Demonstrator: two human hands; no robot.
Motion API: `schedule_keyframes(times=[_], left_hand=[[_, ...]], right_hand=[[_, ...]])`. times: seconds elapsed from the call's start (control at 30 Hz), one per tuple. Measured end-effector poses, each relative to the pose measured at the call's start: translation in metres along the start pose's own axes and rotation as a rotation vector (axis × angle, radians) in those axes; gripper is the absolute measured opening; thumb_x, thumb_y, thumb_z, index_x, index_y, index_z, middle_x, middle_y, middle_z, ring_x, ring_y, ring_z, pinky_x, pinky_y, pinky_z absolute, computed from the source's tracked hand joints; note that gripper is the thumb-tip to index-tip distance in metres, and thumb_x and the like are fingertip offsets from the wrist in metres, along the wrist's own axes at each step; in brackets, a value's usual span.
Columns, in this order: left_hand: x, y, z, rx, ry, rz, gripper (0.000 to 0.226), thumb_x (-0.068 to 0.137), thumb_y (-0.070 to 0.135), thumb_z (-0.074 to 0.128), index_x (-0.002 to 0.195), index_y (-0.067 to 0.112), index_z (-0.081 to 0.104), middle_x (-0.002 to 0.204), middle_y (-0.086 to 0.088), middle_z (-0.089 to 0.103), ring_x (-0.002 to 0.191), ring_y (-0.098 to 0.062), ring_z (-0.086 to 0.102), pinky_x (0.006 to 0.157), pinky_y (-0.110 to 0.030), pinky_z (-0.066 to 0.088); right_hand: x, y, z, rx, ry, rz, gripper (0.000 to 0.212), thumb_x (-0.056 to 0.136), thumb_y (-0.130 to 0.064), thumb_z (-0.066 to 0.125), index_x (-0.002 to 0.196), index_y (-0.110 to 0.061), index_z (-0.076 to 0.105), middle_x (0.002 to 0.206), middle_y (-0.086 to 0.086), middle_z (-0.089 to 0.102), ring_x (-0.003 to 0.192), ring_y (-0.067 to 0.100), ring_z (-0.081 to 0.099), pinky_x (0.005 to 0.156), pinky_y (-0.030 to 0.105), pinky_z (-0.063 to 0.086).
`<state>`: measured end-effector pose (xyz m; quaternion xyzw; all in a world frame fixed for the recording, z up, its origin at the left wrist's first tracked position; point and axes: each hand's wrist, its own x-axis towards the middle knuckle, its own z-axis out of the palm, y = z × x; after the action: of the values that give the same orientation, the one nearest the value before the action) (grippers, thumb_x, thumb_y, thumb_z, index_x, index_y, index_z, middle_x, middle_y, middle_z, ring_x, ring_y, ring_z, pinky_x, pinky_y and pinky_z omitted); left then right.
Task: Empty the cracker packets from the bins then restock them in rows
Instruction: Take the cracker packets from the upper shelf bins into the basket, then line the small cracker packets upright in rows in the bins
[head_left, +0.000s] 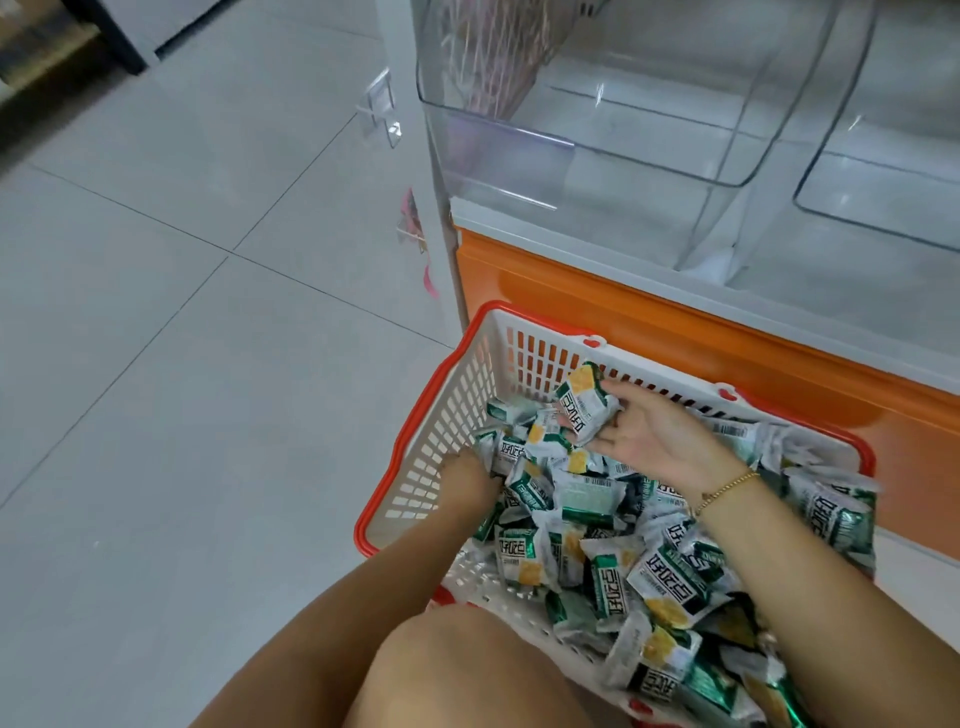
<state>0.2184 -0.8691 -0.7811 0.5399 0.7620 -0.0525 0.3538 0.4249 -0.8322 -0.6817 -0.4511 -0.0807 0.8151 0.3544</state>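
The right hand (649, 436) gripped a stack of packets (584, 405) over the basket (431, 441), which was heaped with cracker packets (670, 577). At its eight o'clock the left hand (467, 475) lay buried among them, and its grip could not be told. Clear bins (597, 130) stood at twelve o'clock.

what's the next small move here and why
Probably lift the right hand with its gripped cracker packets up to the nearest clear bin and lay them in as a first row. The bin's floor looks bare, the basket holds the whole loose pile, and the left hand is buried among it, so the right one seems readiest to stock.
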Motion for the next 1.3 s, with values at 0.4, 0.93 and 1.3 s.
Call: schedule_keyframes(times=[0.4,0.93,1.3], left_hand=[[-0.021,0.005,-0.027,-0.497,0.066,-0.061,0.021,0.09,0.027,0.062,0.079,0.01,0.057,0.064,-0.003,0.056,0.053,-0.016,0.048,0.051,-0.024,0.037],[-0.132,0.077,-0.149,-1.029,-0.536,0.216,0.046,0.072,0.018,0.076,0.111,0.002,0.057,0.111,-0.015,0.061,0.1,-0.026,0.056,0.094,-0.034,0.047],[-0.199,0.113,-0.171,-0.589,-0.59,0.409,0.052,0.069,0.009,0.077,0.116,-0.004,0.061,0.124,-0.028,0.058,0.104,-0.031,0.056,0.101,-0.044,0.041]], right_hand=[[-0.045,-0.01,-0.01,-0.018,-0.119,-0.013,0.053,0.084,-0.008,0.06,0.135,-0.002,0.043,0.128,0.026,0.058,0.117,0.035,0.059,0.093,0.043,0.052],[-0.161,-0.039,0.017,-0.64,0.053,-0.584,0.049,0.065,-0.014,0.075,0.112,-0.009,0.062,0.106,0.009,0.071,0.092,0.017,0.069,0.077,0.028,0.055],[-0.214,-0.025,0.018,-0.675,-0.106,-0.663,0.057,0.065,-0.059,0.078,0.112,-0.029,0.065,0.112,0.033,0.049,0.093,0.035,0.056,0.092,0.044,0.049]])
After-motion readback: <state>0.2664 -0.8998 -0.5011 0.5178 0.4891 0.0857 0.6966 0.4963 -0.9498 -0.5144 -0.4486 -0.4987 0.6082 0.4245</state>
